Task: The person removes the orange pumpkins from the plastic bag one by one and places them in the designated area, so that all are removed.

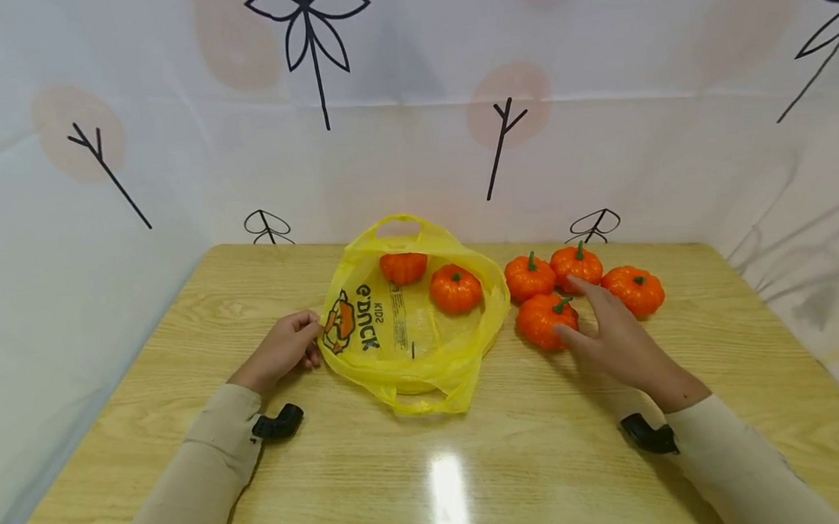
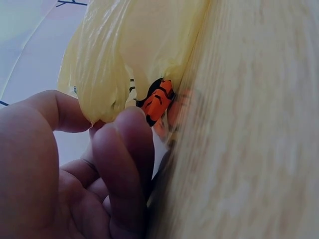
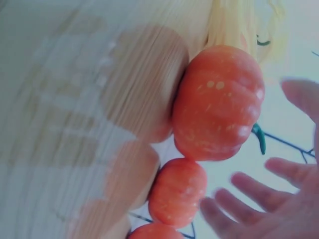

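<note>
A yellow plastic carrier bag (image 1: 410,372) with a printed duck lies on the table, its mouth spread wide. Inside it sit two orange toy pumpkins, one at the back (image 1: 403,269) and one to the right (image 1: 456,290). My left hand (image 1: 286,346) pinches the bag's left side between thumb and fingers, which the left wrist view shows close up. Over the group right of the bag, my right hand (image 1: 621,343) has its fingers spread, close to the front pumpkin (image 1: 543,321). In the right wrist view a gap shows between that hand (image 3: 279,199) and the nearest pumpkin (image 3: 219,104).
Behind the front pumpkin stand three more: a left one (image 1: 530,279), a middle one (image 1: 577,267) and a right one (image 1: 634,290). The wooden table (image 1: 373,483) ends at a patterned cloth backdrop (image 1: 415,160). A dark wrist device (image 1: 279,423) sits by each sleeve.
</note>
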Action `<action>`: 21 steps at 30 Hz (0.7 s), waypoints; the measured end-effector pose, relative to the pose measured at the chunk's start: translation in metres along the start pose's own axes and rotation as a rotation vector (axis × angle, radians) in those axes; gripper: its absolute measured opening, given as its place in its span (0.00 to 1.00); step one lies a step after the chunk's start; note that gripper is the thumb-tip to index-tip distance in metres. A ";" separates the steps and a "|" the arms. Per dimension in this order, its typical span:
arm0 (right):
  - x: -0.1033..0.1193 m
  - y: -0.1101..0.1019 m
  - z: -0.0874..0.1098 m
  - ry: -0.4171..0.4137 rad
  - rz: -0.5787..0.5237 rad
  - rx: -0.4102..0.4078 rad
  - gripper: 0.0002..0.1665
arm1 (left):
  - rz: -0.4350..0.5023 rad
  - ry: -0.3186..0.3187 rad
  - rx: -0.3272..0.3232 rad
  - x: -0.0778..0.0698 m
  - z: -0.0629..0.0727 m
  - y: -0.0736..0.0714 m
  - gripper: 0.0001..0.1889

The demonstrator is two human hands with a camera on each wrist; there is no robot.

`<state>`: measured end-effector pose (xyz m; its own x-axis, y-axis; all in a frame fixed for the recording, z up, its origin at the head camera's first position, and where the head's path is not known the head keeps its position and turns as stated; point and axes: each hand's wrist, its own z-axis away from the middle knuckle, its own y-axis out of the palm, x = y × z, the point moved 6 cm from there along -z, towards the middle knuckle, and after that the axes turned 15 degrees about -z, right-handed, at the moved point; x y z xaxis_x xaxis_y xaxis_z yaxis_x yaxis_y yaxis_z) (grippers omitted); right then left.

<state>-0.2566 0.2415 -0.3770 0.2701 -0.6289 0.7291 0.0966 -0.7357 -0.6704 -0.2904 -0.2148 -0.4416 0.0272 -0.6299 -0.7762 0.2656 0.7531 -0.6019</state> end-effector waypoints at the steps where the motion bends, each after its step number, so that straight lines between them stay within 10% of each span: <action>1: 0.003 -0.002 0.000 -0.025 0.003 -0.035 0.47 | 0.001 0.000 -0.002 0.000 0.000 0.000 0.17; 10: 0.034 -0.006 0.002 -0.269 -0.059 -0.332 0.23 | 0.000 -0.011 -0.004 0.001 0.000 -0.002 0.15; 21: 0.061 0.016 -0.006 -0.348 -0.069 -0.316 0.22 | 0.008 -0.020 -0.001 0.001 0.001 0.001 0.14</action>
<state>-0.2446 0.1900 -0.3423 0.5837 -0.4940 0.6444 -0.1562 -0.8471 -0.5080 -0.2894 -0.2146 -0.4425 0.0484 -0.6277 -0.7769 0.2648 0.7581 -0.5960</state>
